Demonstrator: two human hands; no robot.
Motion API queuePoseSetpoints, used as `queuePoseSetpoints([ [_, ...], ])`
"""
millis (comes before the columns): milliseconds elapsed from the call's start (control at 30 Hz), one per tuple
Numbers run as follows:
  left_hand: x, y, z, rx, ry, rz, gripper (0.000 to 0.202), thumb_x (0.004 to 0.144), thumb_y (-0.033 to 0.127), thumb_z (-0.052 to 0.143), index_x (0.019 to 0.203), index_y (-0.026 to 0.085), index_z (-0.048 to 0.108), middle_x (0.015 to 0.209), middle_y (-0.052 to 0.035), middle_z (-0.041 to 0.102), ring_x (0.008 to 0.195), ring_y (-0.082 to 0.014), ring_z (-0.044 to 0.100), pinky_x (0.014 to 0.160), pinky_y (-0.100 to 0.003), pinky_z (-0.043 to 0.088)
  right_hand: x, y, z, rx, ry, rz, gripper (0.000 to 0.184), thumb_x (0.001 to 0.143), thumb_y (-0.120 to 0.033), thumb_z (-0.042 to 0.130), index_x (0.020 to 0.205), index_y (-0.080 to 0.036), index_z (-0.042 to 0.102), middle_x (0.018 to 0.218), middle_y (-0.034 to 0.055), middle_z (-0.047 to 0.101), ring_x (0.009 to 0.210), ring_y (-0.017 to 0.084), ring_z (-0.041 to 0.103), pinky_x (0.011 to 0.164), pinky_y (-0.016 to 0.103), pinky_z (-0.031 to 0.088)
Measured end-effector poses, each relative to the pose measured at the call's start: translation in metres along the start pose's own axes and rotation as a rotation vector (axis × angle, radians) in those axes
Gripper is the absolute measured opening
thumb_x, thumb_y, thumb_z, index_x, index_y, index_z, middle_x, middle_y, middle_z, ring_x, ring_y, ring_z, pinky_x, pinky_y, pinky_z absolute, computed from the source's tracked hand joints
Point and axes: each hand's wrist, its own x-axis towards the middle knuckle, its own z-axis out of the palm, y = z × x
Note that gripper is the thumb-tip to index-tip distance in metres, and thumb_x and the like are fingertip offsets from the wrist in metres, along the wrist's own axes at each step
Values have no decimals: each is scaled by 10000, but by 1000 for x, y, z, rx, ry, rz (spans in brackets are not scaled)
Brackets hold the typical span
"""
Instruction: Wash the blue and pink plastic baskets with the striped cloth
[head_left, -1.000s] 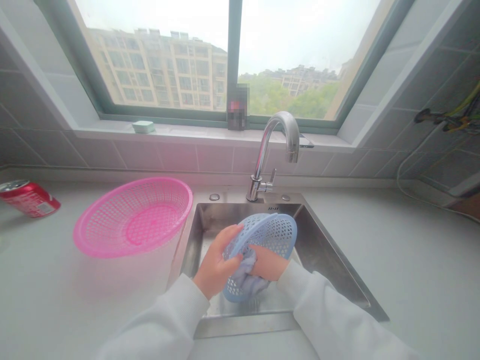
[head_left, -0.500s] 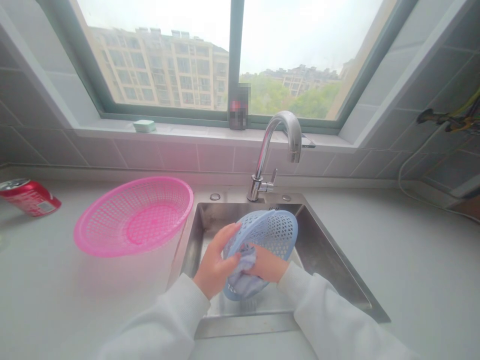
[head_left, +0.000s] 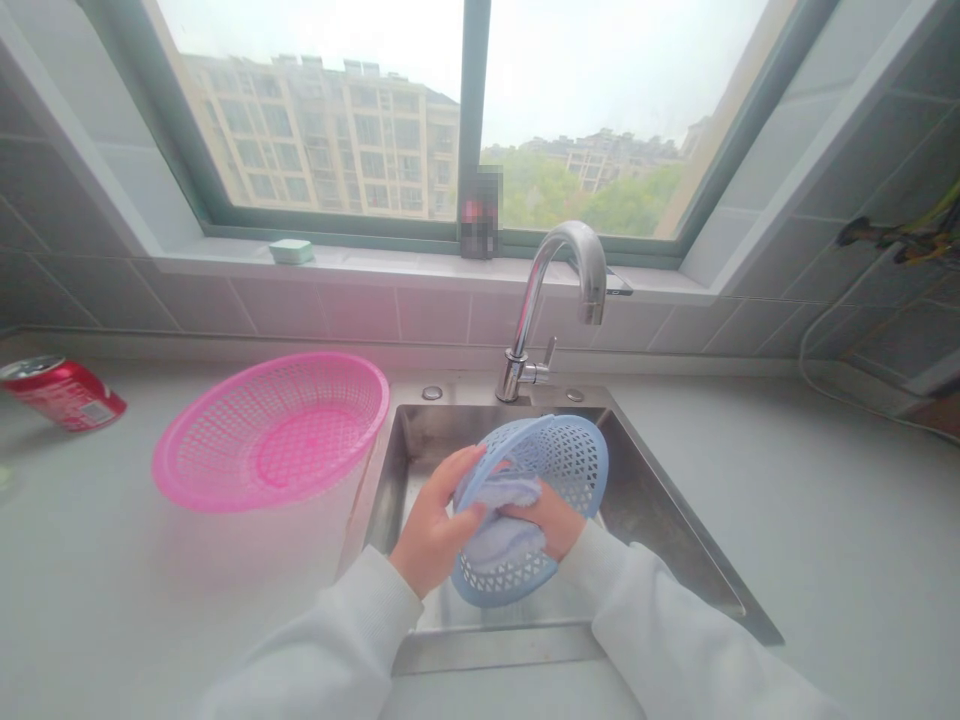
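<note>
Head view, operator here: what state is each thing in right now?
Left hand: holding the blue basket's rim.
Right hand: gripping the cloth inside the basket.
Blue plastic basket: tilted on edge, held over the sink.
Pale blue cloth: bunched inside the basket.
Pink plastic basket: upright on the counter.
Chrome faucet: no water visible.
Red soda can: lying on its side.

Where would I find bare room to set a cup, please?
The countertop right of the sink, and in front of the pink basket. The sink is crowded: left hand and right hand hold a blue basket.

Plastic basket (head_left: 571, 468), soft cloth (head_left: 499, 525), brushed steel sink (head_left: 660, 530)
</note>
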Motion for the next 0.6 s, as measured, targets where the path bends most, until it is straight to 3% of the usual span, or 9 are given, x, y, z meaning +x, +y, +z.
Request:
queuePoseSetpoints([
  [167, 0, -3, 0, -46, -2, -45, 624, 833, 382, 735, 1428, 216, 645, 1503, -126, 626, 1424, -392, 547, 1247, -568, 351, 1, -1, 2, -97, -11, 2, 423, 774, -477, 853, 1104, -233, 751, 1204, 102, 784, 1217, 338, 694, 1188, 575, 447],
  [467, -1, -3, 0, -73, 2, -42, 650, 837, 410, 741, 1445, 212, 625, 1534, -131, 601, 1448, -399, 526, 1239, -563, 372, 1, -1, 2, -77, -13, -25, 334, 784, -415, 844, 1038, -230, 729, 1114, 80, 791, 1136, 311, 707, 1131, 558, 498],
  [600, -1, -2, 0, -64, 26, -33, 656, 837, 436, 743, 1445, 217, 629, 1514, -124, 620, 1433, -396, 541, 1236, -557, 382, 2, 1, 2, -106, -33, -17, 360, 781, -354, 827, 1097, -221, 716, 1167, 96, 783, 1162, 317, 703, 1136, 549, 498],
])
